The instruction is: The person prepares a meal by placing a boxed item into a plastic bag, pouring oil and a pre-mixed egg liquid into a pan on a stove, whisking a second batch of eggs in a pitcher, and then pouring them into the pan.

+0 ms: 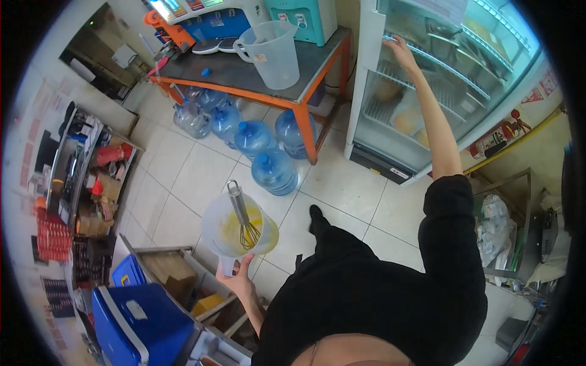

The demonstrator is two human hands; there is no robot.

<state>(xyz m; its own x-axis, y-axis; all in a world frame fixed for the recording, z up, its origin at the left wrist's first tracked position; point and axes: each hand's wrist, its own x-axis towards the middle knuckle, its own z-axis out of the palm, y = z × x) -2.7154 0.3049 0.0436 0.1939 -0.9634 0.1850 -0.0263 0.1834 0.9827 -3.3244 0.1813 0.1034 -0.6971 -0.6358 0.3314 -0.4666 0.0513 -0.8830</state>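
My left hand [238, 277] grips the handle of a translucent plastic pitcher [213, 228]. A steel balloon whisk [238, 203] leans inside it, its wires down in a yellow liquid [257, 224]. Out to the upper right, my right hand [400, 49] reaches to the left edge of the glass refrigerator door [389, 120], its fingers curled at that edge. Behind the glass are wire shelves with metal pans [442, 45] and round yellowish items [405, 122]; blur and reflections hide their details.
Large blue water bottles [274, 174] stand on the tiled floor by an orange-framed table [306, 130]. Another plastic pitcher [279, 64] and a teal water dispenser [300, 18] are on it. At lower left is a blue cooler box [151, 315]; a fire extinguisher [490, 139] hangs right of the refrigerator.
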